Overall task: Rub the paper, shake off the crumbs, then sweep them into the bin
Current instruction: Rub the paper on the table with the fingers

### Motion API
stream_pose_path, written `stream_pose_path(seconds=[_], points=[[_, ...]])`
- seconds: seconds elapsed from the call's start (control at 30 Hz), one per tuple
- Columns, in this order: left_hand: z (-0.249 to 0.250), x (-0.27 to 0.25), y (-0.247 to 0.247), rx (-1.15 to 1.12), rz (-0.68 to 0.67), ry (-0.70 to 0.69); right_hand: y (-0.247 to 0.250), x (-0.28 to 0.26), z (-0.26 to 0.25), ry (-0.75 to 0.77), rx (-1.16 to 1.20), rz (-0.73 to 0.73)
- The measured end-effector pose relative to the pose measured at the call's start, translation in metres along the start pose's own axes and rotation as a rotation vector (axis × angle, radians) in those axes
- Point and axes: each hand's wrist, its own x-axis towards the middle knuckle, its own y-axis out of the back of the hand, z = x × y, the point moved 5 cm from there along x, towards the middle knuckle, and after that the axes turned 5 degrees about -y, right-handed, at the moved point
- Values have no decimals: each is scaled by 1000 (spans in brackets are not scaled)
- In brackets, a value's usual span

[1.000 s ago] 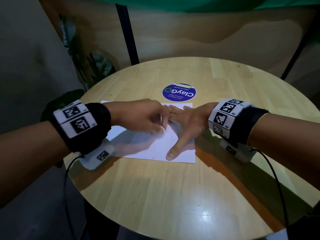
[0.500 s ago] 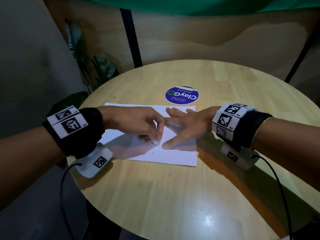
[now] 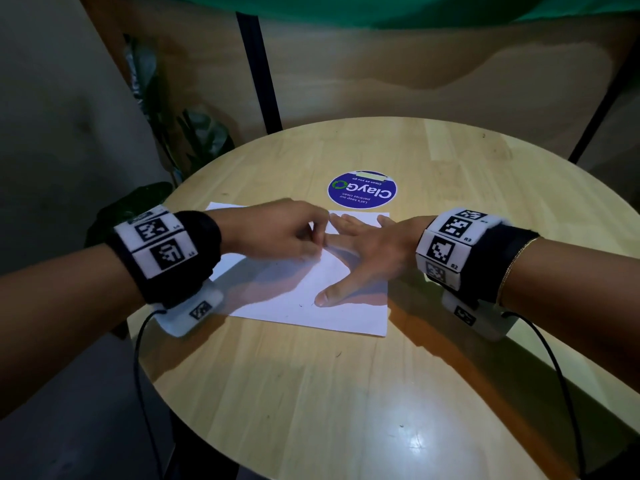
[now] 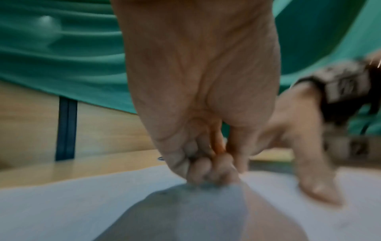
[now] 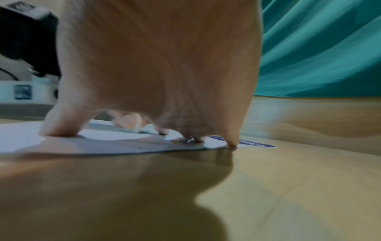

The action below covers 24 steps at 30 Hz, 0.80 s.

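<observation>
The paper (image 3: 294, 292) lies flat on the round wooden table (image 3: 346, 393), just toward 6 o'clock from the blue round sticker (image 3: 362, 193) and near the table's 9 o'clock edge. The right hand (image 3: 367, 251) is spread flat on the sheet's 3 o'clock half — fingers straight and splayed, thumb stretched out toward 6 o'clock with its tip pressing the sheet, and the right wrist view shows the fingertips (image 5: 231, 143) planted at the far edge. The left hand (image 3: 277, 233) is over the middle of the sheet with its fingers curled tightly down onto it; they seem to pinch something small, probably an eraser, but the left wrist view is too blurred to tell what, if anything, is held.

A few dark specks (image 3: 301, 304), likely crumbs, lie on the sheet beside the thumb tip. No bin is in view.

As a judgement: the sheet is very light, thin and limp, and it would slide easily on the smooth tabletop, so the flat holding hand matters while rubbing — hard strokes toward a free edge could crease or tear it. For shaking, the two short edges at 3 and 9 o'clock look the best places to pinch, lifting gently so the crumbs stay put until tipped
</observation>
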Motion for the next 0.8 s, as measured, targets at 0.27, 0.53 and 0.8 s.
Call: stream_pose_path(seconds=[0.27, 0.53, 0.8], points=[[-3, 6, 6, 48, 6, 11, -4, 11, 6, 2, -3, 31], [0, 11, 6, 43, 1, 4, -4, 16, 5, 21, 6, 33], [3, 12, 9, 96, 7, -8, -2, 10, 5, 10, 32, 38]])
